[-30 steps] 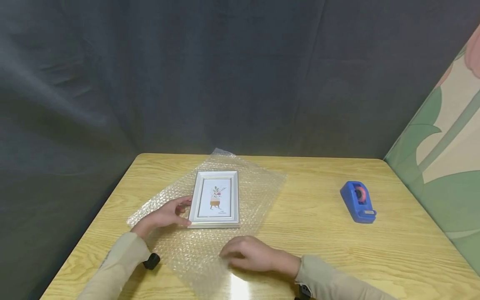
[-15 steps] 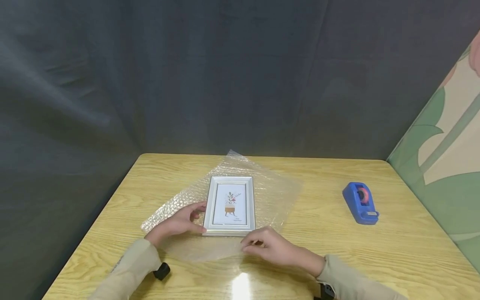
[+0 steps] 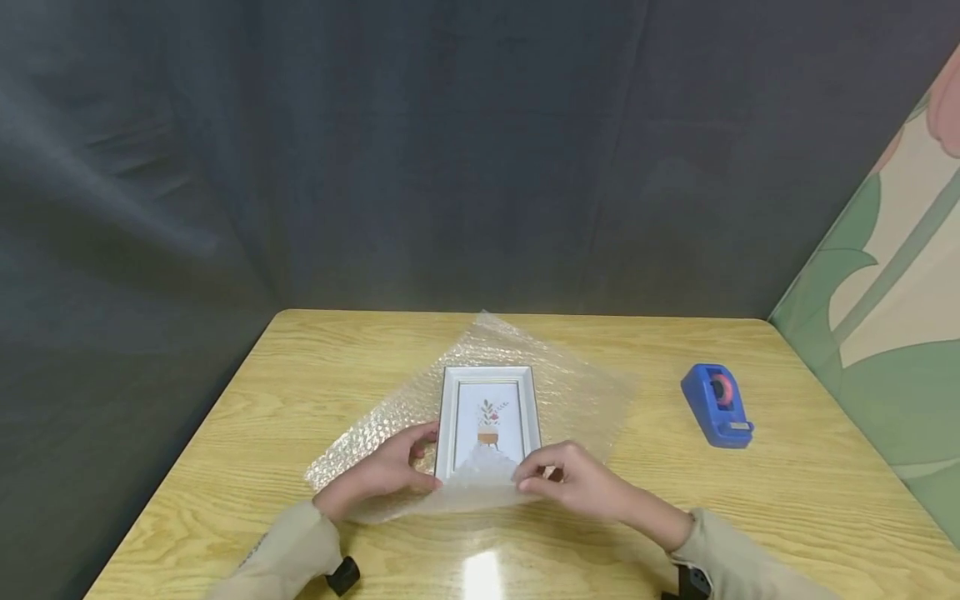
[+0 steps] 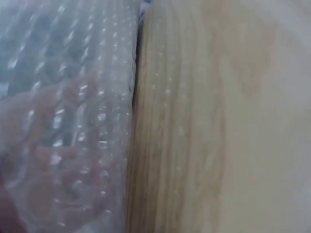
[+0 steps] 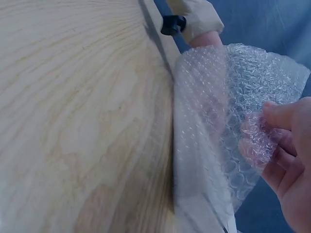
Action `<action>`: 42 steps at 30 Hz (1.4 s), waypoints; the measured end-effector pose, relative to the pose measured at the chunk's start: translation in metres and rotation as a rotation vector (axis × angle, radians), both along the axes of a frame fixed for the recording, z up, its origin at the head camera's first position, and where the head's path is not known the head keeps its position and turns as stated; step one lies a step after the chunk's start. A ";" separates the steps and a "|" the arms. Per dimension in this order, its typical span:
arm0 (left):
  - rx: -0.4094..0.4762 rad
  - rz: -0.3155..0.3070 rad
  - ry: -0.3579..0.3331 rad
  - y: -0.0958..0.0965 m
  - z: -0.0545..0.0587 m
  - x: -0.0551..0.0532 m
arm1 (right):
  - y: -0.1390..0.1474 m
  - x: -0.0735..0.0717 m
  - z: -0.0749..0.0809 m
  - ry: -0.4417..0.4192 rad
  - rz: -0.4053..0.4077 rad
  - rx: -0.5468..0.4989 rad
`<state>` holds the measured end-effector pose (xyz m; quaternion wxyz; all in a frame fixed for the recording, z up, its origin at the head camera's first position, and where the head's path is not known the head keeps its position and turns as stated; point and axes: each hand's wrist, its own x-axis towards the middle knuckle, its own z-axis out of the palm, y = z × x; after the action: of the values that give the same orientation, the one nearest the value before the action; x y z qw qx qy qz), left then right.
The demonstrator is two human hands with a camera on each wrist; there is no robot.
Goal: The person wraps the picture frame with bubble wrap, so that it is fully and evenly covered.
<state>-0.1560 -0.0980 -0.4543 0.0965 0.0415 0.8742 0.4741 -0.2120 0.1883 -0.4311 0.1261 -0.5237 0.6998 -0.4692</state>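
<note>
A silver-white picture frame [image 3: 536, 408] with a potted-plant print lies on a sheet of bubble wrap [image 3: 480, 342] in the head view. My left hand [image 3: 390, 467] grips the frame's left side, thumb by its lower left corner. Thumb and fingers of my right hand [image 3: 577, 483] pinch the near corner of the wrap, raised and folded back over the frame's lower part. In the right wrist view, the lifted bubble wrap [image 5: 199, 102] curves up from the table, bunched in my right hand [image 5: 291, 150]. Wrap [image 4: 97, 111] covers my left hand in the left wrist view.
A blue tape dispenser [image 3: 716, 408] with a pink roll stands on the right part of the wooden table [image 3: 637, 375]. A dark curtain [image 3: 465, 158] hangs behind the table, and a leaf-patterned panel [image 3: 892, 333] borders the right side.
Frame and bubble wrap have shifted right and nearer, with my left hand alongside. My right hand has taken the near corner of the wrap and brought it up over the frame's lower edge.
</note>
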 end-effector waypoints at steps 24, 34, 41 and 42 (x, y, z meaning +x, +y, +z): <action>-0.025 -0.008 0.047 -0.019 0.041 -0.024 | -0.008 -0.038 -0.024 -0.141 -0.325 -0.068; -0.041 0.027 0.078 0.005 0.012 -0.026 | -0.017 -0.045 -0.045 -0.035 -0.521 0.038; -0.174 0.099 0.154 0.020 -0.001 -0.028 | -0.022 -0.046 -0.050 0.120 -0.541 0.034; -0.189 0.108 0.157 0.022 -0.001 -0.028 | -0.022 -0.046 -0.050 0.144 -0.536 0.022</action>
<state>-0.1838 -0.0762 -0.4555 0.0055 0.0224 0.9207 0.3895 -0.2580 0.1662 -0.4816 -0.0468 -0.3505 0.8257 -0.4396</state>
